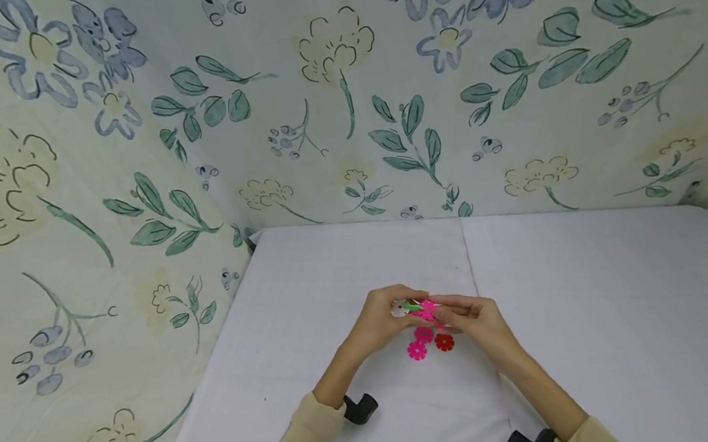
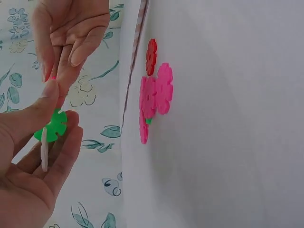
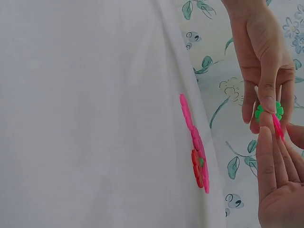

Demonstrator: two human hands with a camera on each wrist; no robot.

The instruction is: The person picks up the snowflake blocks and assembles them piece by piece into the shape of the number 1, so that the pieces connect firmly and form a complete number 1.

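Observation:
In the head view, both hands meet over the white table around several small flower-shaped plastic discs. My left hand (image 1: 385, 316) pinches a green disc (image 2: 56, 125) between thumb and fingers. A white disc (image 2: 44, 149) stands edge-on against the green one. Beside the green piece is a pink disc (image 1: 428, 310), with the left thumb right at it. My right hand (image 1: 477, 319) pinches this pink disc from the other side, thumb in front and fingers behind. Fingers partly hide the pieces in both wrist views.
Below the hands, a group of pink discs (image 1: 416, 350) sits close together on the white-covered table (image 1: 597, 311), with a red disc (image 1: 444, 342) and a bit of green among them. A floral cloth (image 1: 316, 110) hangs behind and to the left of the table.

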